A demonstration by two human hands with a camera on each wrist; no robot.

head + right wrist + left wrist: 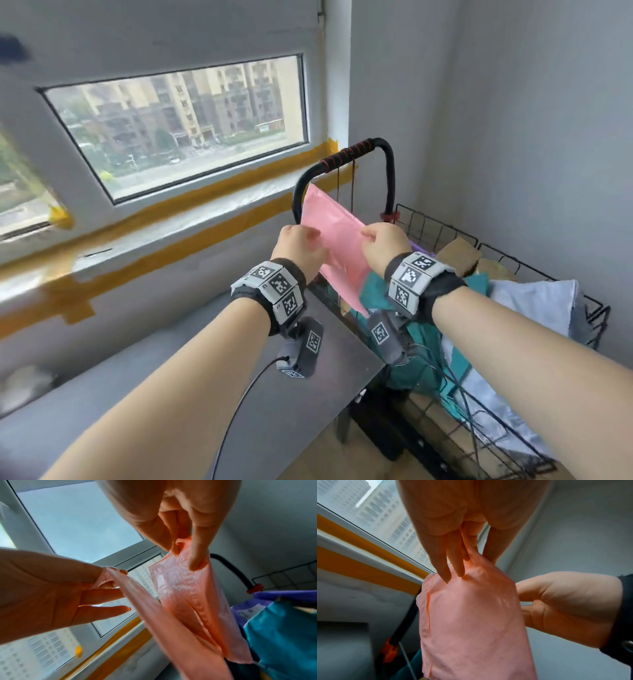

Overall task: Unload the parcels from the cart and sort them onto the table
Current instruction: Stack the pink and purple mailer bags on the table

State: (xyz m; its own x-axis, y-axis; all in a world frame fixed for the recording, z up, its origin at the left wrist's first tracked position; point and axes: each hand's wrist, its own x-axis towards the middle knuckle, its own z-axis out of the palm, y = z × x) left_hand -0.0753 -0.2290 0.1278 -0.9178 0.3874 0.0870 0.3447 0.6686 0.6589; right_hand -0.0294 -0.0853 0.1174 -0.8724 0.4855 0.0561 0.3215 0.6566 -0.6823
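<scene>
Grey walls and a taped window back the cart (513, 260). Above its near corner, beside the table's (239, 394) edge, my left hand (298, 247) and right hand (385, 245) pinch the pink parcel's (334, 233) top corners; it looks light, limp, slippery, so I'd grip the seams.

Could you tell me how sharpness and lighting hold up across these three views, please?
Head view: centre sharp, left edge smeared, window lines bowed. Left wrist view: pink parcel crisp, backlit fingers dark. Right wrist view: window glare, parcel's lower edge blurred.
</scene>
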